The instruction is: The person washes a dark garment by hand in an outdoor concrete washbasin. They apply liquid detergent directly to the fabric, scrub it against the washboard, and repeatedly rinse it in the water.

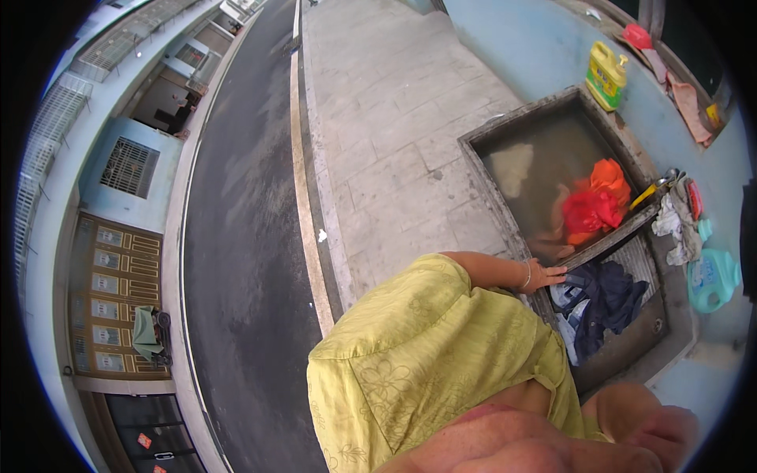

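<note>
My left hand (542, 276) lies on the near rim of a concrete wash basin (493, 167), its fingers stretched out and holding nothing. Next to its fingertips a heap of dark navy clothes (603, 299) with light blue pieces rests on the ribbed washing slab (653, 276). Beyond, in the murky water of the basin, float a red cloth (591, 211) and an orange cloth (609, 177). Close to the camera at the lower right is what looks like my right hand (658, 430); it is blurred and its fingers cannot be made out.
A yellow-handled tool (643, 195), a grey-white rag (675, 225) and a light blue detergent bottle (712, 280) sit along the basin's far side. A yellow-green jug (605, 75) stands by the blue wall. Stone paving (394, 118) and an asphalt road (244, 197) lie to the left.
</note>
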The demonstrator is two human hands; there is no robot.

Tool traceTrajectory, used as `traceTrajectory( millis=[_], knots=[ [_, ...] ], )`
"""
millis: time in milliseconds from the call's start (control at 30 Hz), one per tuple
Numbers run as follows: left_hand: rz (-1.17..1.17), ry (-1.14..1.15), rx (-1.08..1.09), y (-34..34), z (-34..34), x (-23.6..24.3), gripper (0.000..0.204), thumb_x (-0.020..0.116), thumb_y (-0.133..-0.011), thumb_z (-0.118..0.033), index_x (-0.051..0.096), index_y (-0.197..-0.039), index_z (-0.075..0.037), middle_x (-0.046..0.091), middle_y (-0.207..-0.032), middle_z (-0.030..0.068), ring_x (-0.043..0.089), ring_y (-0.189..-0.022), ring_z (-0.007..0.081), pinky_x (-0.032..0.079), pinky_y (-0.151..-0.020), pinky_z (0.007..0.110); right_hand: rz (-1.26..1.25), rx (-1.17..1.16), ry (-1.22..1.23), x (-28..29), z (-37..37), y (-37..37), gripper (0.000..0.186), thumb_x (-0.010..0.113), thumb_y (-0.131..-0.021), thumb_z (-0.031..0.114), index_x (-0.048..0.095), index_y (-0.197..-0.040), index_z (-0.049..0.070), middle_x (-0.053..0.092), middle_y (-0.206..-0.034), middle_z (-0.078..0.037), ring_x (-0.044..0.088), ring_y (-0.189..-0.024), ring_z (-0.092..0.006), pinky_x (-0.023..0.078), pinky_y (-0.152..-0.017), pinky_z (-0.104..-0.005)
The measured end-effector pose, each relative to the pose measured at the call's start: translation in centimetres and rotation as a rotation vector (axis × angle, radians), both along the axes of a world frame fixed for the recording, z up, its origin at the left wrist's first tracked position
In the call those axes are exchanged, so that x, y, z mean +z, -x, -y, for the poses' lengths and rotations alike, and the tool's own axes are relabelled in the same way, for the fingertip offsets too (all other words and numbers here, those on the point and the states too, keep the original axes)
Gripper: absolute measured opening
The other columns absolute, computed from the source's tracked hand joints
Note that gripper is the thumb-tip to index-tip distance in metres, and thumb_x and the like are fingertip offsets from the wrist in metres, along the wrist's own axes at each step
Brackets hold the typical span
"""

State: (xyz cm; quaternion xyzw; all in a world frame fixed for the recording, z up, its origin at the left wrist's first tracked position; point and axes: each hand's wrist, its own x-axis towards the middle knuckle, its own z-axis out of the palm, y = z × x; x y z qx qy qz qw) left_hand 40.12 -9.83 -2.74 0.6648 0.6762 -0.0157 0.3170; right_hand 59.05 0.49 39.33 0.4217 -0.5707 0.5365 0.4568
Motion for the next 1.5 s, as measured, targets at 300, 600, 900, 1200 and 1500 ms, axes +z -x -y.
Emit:
traceTrajectory(
  millis=[300,600,900,1200,1500],
  knots=[
    [-0.032,-0.03,0.04,-0.4,0.5,-0.9,0.087,0.056,-0.08,-0.013,0.007,-0.151,-0.021,-0.006,-0.158,0.0045,0.04,-0.133,0.0287,0.029,-0.107,0.055,0.027,-0.266,-0.12,-1.2,-1.3,0.9,0.01,0.058,-0.082,0.012,0.053,-0.089,0.007,0.058,-0.066,-0.007,0.05,-0.045,-0.0195,0.036,-0.04,-0.0288],
    [-0.09,-0.02,0.037,-1.0,-0.3,-1.0,0.088,0.059,-0.078,-0.017,0.01,-0.151,-0.024,-0.006,-0.158,0.003,0.039,-0.133,0.0301,0.028,-0.106,0.057,-0.169,-0.249,-0.042,0.0,1.1,3.3,0.009,0.061,-0.079,0.007,0.052,-0.079,0.009,0.056,-0.062,-0.005,0.052,-0.044,-0.0179,0.036,-0.038,-0.0254],
    [-0.08,-0.045,0.018,-1.1,-0.4,-2.0,0.095,0.064,-0.076,-0.017,0.006,-0.151,-0.022,-0.008,-0.158,0.0043,0.038,-0.133,0.0337,0.027,-0.106,0.059,-0.054,-0.28,-0.073,0.6,0.8,2.1,0.006,0.063,-0.079,0.009,0.058,-0.082,0.009,0.058,-0.065,-0.003,0.054,-0.044,-0.02,0.038,-0.037,-0.0271],
    [-0.05,0.069,-0.004,-0.7,-0.1,2.0,0.103,0.068,-0.073,-0.016,0.001,-0.151,-0.02,-0.012,-0.157,0.0066,0.038,-0.133,0.033,0.028,-0.106,0.057,0.2,-0.168,0.273,-7.4,-4.2,-1.1,0.009,0.057,-0.09,0.012,0.054,-0.088,0.004,0.055,-0.079,-0.01,0.052,-0.05,-0.0155,0.038,-0.045,-0.0276],
    [-0.062,0.089,-0.019,-0.7,-0.2,1.0,0.108,0.071,-0.072,-0.019,-0.002,-0.151,-0.019,-0.014,-0.157,0.0057,0.034,-0.136,0.033,0.026,-0.109,0.055,1.413,-0.641,0.659,-35.1,-7.0,0.4,0.015,0.065,-0.089,0.012,0.056,-0.078,0.006,0.064,-0.069,-0.004,0.055,-0.054,-0.0048,0.041,-0.047,-0.0185]
  ],
)
